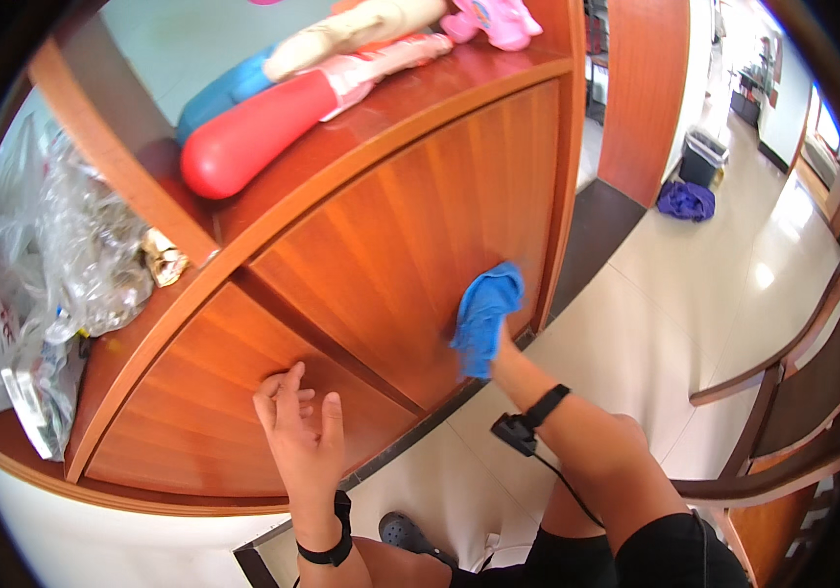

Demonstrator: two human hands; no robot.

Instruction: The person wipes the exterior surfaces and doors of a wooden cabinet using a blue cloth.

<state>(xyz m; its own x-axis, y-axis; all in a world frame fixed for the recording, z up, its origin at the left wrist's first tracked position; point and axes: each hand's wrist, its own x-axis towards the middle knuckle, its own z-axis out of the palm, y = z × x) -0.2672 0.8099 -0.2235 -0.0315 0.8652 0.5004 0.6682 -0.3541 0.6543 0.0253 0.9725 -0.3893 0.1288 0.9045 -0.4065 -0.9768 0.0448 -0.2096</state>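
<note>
A blue cloth (486,312) covers most of my right hand (504,355), which presses it against the right-hand door (410,216) of a reddish-brown wooden cabinet. The fingers are hidden beneath the cloth, close to the door's lower right part. My left hand (304,423) is empty, its fingers apart and loosely bent, in front of the left-hand door (194,412). Whether its fingertips touch the wood, I cannot tell. Each wrist wears a black strap.
On the shelf above lie a red bat-shaped toy (263,132), a blue-and-cream one (351,34) and a pink toy (498,22). Clear plastic bags (87,235) fill the left compartment. A wooden chair (802,392) stands right; a bin (702,157) and purple bag (686,201) are farther off.
</note>
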